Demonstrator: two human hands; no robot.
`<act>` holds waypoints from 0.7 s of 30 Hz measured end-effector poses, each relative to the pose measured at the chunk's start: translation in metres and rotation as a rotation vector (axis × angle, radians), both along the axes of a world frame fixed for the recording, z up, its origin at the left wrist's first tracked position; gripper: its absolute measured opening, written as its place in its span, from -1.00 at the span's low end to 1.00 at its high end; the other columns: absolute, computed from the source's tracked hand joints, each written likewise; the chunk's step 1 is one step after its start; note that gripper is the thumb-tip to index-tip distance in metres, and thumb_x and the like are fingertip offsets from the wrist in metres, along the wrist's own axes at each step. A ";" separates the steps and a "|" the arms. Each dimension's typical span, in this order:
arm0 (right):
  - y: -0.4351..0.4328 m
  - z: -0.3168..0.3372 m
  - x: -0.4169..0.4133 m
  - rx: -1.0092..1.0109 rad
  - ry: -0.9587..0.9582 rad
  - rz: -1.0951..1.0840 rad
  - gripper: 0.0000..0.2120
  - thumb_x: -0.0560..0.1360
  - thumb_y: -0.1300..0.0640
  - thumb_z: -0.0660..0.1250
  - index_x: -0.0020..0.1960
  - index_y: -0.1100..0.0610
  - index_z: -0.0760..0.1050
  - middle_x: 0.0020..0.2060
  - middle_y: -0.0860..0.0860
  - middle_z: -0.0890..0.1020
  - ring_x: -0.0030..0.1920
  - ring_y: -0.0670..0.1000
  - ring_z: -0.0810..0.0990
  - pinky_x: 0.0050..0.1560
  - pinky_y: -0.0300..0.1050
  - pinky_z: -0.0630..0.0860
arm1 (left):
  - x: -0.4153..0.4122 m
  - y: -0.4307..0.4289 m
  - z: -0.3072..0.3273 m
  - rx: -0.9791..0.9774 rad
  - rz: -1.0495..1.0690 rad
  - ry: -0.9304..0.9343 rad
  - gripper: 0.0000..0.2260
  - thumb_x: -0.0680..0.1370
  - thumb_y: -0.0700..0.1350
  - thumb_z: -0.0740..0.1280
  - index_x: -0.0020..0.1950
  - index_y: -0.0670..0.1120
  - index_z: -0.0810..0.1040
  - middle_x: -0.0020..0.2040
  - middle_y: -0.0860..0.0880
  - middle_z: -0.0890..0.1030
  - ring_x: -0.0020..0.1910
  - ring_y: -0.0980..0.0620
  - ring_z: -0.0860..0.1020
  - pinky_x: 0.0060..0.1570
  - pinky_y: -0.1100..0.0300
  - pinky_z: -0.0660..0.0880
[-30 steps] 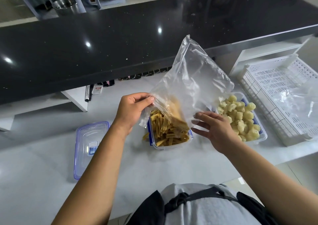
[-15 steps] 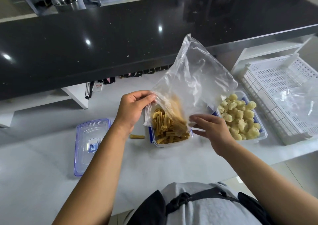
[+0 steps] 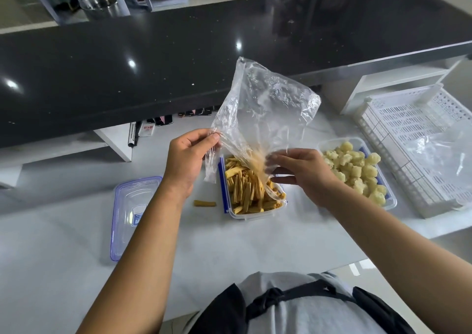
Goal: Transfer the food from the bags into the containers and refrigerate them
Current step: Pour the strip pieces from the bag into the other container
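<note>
A clear plastic bag (image 3: 263,109) hangs mouth-down over a clear container with blue clips (image 3: 251,215) that is full of yellow-orange food sticks (image 3: 247,190). My left hand (image 3: 189,160) pinches the bag's left edge. My right hand (image 3: 304,173) pinches the bag's lower right side just above the container. One stick (image 3: 204,203) lies loose on the white counter left of the container. To the right stands a second container (image 3: 388,201) heaped with pale round food pieces (image 3: 357,167).
A clear blue-tinted lid (image 3: 130,213) lies on the counter at the left. A white slotted basket (image 3: 419,139) with another clear bag (image 3: 444,152) in it stands at the far right. A black raised counter (image 3: 178,60) runs behind, with a white shelf (image 3: 112,139) beneath.
The bag has emptied further into the container. One stick has dropped onto the counter to the left. My right hand has moved up along the bag's lower side.
</note>
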State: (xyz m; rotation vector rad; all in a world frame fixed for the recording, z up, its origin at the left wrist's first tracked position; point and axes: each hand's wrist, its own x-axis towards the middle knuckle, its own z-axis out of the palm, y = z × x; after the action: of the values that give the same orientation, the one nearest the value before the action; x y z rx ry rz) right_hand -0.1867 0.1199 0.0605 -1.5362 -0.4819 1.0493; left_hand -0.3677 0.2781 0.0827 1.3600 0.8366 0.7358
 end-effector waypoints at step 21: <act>0.000 0.014 0.006 0.006 -0.223 -0.176 -0.97 0.44 0.15 0.52 -0.18 0.04 0.71 -0.14 0.06 0.74 -0.09 -0.02 0.63 0.08 0.04 0.58 | -0.023 0.002 0.003 -0.001 0.092 -0.071 -0.90 0.55 -0.24 0.40 -0.04 -0.07 0.70 -0.22 0.01 0.69 -0.16 0.08 0.63 -0.03 0.15 0.56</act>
State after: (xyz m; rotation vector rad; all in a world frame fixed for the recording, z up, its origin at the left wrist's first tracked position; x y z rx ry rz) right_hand -0.1806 0.1196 0.0747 -1.6671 -0.4920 0.7443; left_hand -0.3905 0.2800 0.0852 1.2940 0.8472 0.8504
